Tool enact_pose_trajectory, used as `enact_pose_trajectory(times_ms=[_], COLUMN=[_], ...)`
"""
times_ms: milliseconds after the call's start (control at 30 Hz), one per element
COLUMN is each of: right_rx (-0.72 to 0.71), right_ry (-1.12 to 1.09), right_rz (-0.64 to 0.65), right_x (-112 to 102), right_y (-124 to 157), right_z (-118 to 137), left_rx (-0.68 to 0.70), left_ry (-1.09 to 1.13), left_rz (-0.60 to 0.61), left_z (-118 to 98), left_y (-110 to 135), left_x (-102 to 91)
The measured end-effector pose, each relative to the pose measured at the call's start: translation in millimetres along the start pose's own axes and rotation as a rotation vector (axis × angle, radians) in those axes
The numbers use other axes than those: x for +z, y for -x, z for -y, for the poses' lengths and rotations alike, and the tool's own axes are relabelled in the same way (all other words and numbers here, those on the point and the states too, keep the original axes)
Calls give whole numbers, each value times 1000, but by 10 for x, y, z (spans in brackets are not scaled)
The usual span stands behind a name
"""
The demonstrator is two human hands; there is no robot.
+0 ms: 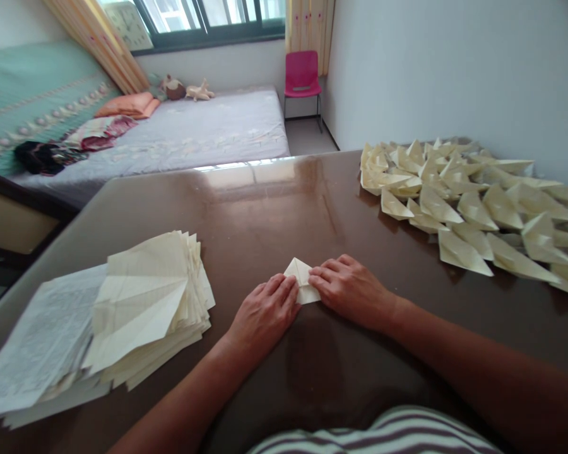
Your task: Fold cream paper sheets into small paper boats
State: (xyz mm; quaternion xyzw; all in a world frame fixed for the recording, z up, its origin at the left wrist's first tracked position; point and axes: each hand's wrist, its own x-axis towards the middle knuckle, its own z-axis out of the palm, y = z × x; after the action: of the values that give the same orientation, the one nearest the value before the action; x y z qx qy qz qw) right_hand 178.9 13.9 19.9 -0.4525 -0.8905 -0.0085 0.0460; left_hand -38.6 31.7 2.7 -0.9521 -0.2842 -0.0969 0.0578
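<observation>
A small piece of folded cream paper (302, 277), pointed at the top with creases across its middle, lies on the brown table in front of me. My left hand (267, 309) holds its left edge, fingers close together and bent over it. From the other side, my right hand (350, 287) grips the right edge in the same way. Both thumbs are mostly hidden. To the left rests a stack of creased cream paper sheets (142, 290). Many folded paper boats (454, 195) are crowded together at the right.
Printed sheets (52, 334) lie partly under the cream stack on the glossy table (246, 221). Past the table's far edge is a bed (227, 126) with pillows and soft toys. A pink chair (301, 72) stands near the window, and a white wall runs along the right.
</observation>
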Motion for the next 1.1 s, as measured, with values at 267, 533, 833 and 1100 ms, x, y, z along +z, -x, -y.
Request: enact_pose_trajectory(times_ms=[267, 533, 833, 1100], right_rx=[-50, -42, 34, 17], right_ry=[-37, 53, 5, -2], right_rz=[72, 23, -57, -91], right_x=[-112, -53, 39, 36], right_y=[11, -5, -5, -1], right_z=[-18, 53, 27, 0], left_rx=[-12, 15, -73, -66], left_ry=[72, -3, -15, -68], left_rz=[-11, -15, -88, -147], left_z=[37, 21, -30, -33], left_y=[-9, 8, -30, -75], left_x=[-36, -31, -42, -6])
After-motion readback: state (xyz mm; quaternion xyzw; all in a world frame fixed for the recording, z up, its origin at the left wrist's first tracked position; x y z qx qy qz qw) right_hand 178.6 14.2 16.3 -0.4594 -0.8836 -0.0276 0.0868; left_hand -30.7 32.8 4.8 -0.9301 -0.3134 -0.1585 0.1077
